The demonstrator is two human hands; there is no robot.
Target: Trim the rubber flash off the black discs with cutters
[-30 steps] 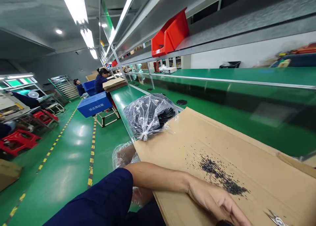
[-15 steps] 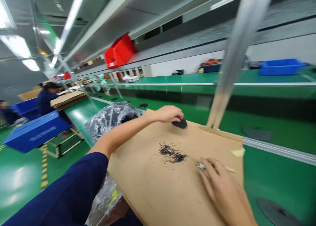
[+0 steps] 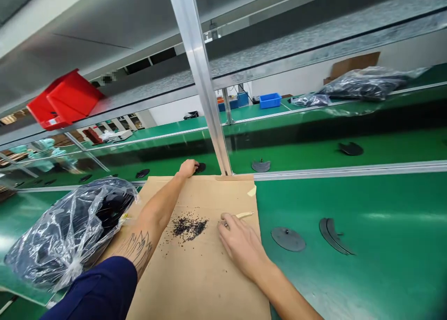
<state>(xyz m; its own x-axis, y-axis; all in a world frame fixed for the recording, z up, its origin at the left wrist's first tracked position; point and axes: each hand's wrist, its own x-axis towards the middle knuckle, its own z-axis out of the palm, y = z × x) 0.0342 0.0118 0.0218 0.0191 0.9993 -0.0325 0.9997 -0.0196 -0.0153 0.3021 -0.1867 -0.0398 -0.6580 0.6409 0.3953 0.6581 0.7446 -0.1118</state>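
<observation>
My left hand (image 3: 188,167) reaches past the far edge of the cardboard sheet (image 3: 206,282), its fingers closed on the edge of a flat black disc (image 3: 200,168) at the green belt. My right hand (image 3: 242,248) rests low over the cardboard's right side, curled around a small shiny metal piece (image 3: 226,225) mostly hidden by the fingers. Between the hands lies a scattered pile of tiny black bits (image 3: 188,227). A strip of beige tape (image 3: 244,214) sticks out behind my right hand.
A clear plastic bag (image 3: 70,231) of dark parts sits left of the cardboard. Dark discs, including a grey one (image 3: 288,239) and a curved pair (image 3: 333,236), lie on the green surface at right. A metal post (image 3: 206,87) rises beyond the cardboard; a red bin (image 3: 66,98) hangs upper left.
The view has swung right. My left hand has carried the black disc from above the cardboard out to the green belt beyond it. My right hand stays near the pile with the metal piece.
</observation>
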